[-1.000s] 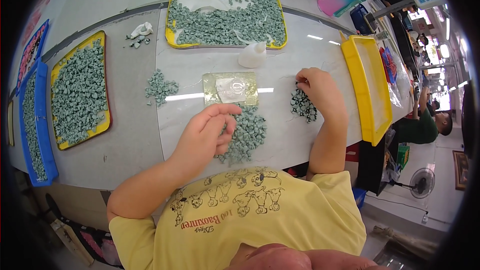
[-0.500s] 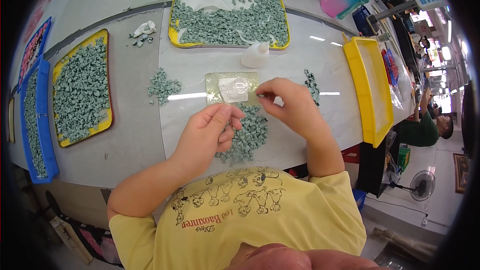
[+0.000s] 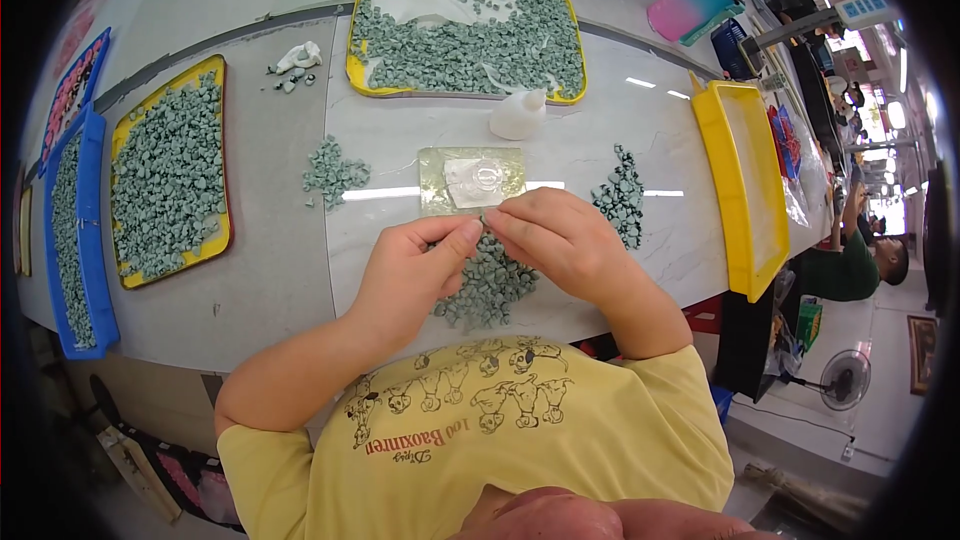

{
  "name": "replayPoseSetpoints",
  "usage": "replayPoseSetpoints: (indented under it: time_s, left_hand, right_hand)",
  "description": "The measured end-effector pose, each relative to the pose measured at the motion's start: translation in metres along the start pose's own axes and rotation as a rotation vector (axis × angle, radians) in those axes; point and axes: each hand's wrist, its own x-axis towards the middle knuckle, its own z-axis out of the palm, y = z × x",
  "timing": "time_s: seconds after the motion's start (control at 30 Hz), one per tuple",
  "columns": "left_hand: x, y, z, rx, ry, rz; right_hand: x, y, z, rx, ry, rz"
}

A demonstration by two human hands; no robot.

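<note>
A green piece (image 3: 484, 221) is pinched in the closed fingers (image 3: 466, 231) of the left hand (image 3: 408, 258) and the right hand (image 3: 565, 238), most of it hidden by them. Just below the fingers, a pile (image 3: 488, 290) of similar pieces is spread on the surface (image 3: 350, 240), where the piece could be lost if the slight pinch were loosened. Beyond the fingers, past the pad (image 3: 433, 183), the bottle (image 3: 517, 117) could be tipped by a careless reach.
</note>
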Motion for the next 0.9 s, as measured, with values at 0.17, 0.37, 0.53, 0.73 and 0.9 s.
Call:
replayPoseSetpoints:
  time_s: [0.17,0.37,0.53,0.73,0.9]
  left_hand:
    - [-0.002,-0.002,-0.002,-0.046,-0.026,0.069]
    - [-0.004,0.003,-0.001,-0.043,0.07,0.104]
    - [-0.003,0.003,-0.008,-0.082,0.08,0.143]
    - [-0.004,0.003,-0.011,-0.108,0.074,0.123]
    - [-0.004,0.004,-0.011,-0.085,0.05,0.167]
  right_hand:
    - [-0.001,0.014,0.002,-0.116,0.031,0.012]
    - [0.001,0.021,0.006,-0.235,0.027,-0.008]
    - [0.004,0.019,0.011,-0.26,0.023,-0.019]
    - [0.005,0.016,0.012,-0.279,0.007,-0.018]
    - [0.005,0.016,0.018,-0.019,0.204,0.163]
